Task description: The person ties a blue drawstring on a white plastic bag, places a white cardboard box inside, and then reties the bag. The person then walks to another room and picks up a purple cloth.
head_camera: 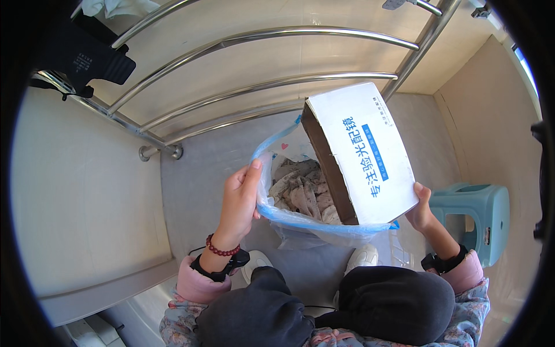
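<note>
My left hand (243, 197) grips the blue rim of a clear plastic bag (299, 237), thumb on top, and holds its mouth wide. In my right hand (420, 206) is the lower right corner of a white cardboard box (364, 156), which bears blue printing. The box is tilted, with its open brown side turned left over the bag's mouth. Crumpled, dirt-stained whitish cloths or paper (303, 186) lie inside the bag. A small red heart is printed on the bag's far wall. The inside of the box is mostly hidden.
A light-blue plastic stool (481, 217) stands at the right, beside my right wrist. Metal rails (269, 82) run along the back wall. A black strap-like item (91, 65) hangs at the upper left. My knees and white shoes (363, 256) are below the bag.
</note>
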### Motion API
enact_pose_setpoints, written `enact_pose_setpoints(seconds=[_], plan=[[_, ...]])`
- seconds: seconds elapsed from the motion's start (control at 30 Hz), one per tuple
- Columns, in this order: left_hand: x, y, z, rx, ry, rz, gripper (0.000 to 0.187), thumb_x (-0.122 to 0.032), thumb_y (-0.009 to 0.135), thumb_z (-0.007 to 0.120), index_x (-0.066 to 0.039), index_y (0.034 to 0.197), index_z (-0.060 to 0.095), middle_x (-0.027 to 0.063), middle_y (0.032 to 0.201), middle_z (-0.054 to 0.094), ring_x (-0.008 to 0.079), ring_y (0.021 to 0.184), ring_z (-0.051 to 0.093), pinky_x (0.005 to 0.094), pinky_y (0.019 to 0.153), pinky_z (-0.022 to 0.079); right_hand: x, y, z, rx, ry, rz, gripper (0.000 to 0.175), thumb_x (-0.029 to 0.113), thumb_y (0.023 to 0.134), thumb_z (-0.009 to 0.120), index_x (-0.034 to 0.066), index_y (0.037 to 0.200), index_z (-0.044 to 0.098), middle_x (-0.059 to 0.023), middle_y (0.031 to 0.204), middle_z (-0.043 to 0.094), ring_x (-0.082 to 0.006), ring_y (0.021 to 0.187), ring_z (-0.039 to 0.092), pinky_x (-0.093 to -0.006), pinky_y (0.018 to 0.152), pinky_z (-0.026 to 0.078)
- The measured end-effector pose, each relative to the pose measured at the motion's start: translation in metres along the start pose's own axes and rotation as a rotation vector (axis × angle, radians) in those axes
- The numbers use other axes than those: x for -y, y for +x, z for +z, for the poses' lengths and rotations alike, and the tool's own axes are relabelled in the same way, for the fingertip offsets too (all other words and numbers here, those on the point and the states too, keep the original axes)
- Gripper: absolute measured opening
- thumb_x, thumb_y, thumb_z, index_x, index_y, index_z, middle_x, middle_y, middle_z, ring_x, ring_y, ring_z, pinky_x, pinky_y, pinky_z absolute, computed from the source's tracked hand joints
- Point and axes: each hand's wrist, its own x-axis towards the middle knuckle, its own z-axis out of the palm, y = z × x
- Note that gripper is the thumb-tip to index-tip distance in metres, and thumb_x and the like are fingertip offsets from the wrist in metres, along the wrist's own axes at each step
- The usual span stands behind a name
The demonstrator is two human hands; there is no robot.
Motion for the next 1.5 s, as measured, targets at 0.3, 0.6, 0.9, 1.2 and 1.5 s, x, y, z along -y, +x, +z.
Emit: enact_pose_setpoints(seconds=[0.3,0.6,0.9,1.2,1.5], plan=[[0.001,0.000,0.001,-0.001,-0.020,0.003,0.046,-0.041,0.102,0.048,0.002,0.097,0.063,-0.0038,0.055,0.049,0.0023,0.036,0.039,0.0187,0.033,0.031,-0.003,-0.003,-0.001,-0.019,-0.030,0.000,0.121,0.093,0.072,0.030,-0.0083,0.137,0.041,-0.0269,0.132,0.053,-0.0330,0.123,0.051,-0.0444,0.100,0.038],[0.003,-0.001,0.001,0.002,-0.040,0.007,0.046,-0.041,0.102,0.047,0.001,0.095,0.062,-0.0038,0.055,0.049,0.0026,0.036,0.040,0.0188,0.033,0.031,-0.008,0.001,-0.008,0.049,-0.070,-0.036,0.122,0.094,0.071,0.029,-0.0068,0.140,0.038,-0.0277,0.132,0.051,-0.0339,0.123,0.050,-0.0441,0.100,0.038],[0.004,0.001,0.000,0.000,-0.003,0.013,0.047,-0.043,0.101,0.047,0.001,0.092,0.061,-0.0022,0.055,0.049,0.0036,0.035,0.040,0.0187,0.031,0.031,0.045,0.009,0.000,0.091,-0.589,-0.272,0.104,0.083,0.069,0.050,0.0020,0.134,0.043,-0.0220,0.126,0.053,-0.0328,0.120,0.051,-0.0434,0.101,0.036],[-0.003,0.003,0.002,-0.035,0.109,0.052,0.047,-0.040,0.102,0.046,0.003,0.099,0.064,-0.0021,0.054,0.049,0.0037,0.035,0.041,0.0189,0.030,0.031,0.048,0.005,0.054,-0.082,-0.959,-0.475,0.093,0.060,0.060,0.073,-0.0008,0.125,0.050,-0.0235,0.098,0.063,-0.0361,0.093,0.061,-0.0405,0.092,0.039],[0.005,0.010,-0.006,-0.069,0.090,0.055,0.045,-0.040,0.102,0.047,0.001,0.092,0.064,-0.0037,0.053,0.049,0.0029,0.034,0.038,0.0186,0.030,0.028,0.029,0.017,0.050,-0.093,-0.860,-0.188,0.055,0.049,0.090,0.060,-0.0003,0.113,0.059,-0.0217,0.108,0.063,-0.0330,0.105,0.060,-0.0410,0.087,0.049]])
